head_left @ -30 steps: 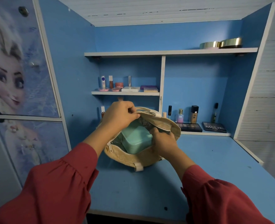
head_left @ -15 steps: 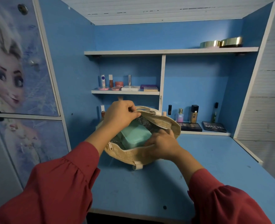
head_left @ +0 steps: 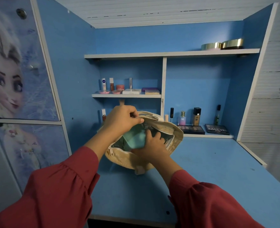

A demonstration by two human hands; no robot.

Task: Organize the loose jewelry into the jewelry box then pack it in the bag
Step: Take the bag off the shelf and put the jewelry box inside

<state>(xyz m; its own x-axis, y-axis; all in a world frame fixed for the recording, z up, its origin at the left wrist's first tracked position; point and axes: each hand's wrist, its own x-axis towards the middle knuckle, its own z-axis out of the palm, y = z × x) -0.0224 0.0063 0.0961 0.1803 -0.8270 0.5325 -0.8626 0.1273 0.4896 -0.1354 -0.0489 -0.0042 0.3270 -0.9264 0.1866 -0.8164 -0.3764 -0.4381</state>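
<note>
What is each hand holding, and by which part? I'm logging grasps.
Left hand pinches the beige woven bag by its upper opening edge; right hand grips the mint-green jewelry box by its right side.

Readable text from where I stand: "MATTE" in large letters on the lid of the dark palette (head_left: 217, 129), lying flat at the back right corner of the worktop. "SB" on the small pink-to-blue perfume bottle (head_left: 182, 118) standing at the worktop's back edge, left of that palette. White roll-on tube (head_left: 103, 83) at the left end of the middle shelf has a round dark blue logo, lettering too small to read. Labels on the other bottles and palettes are not legible.
</note>
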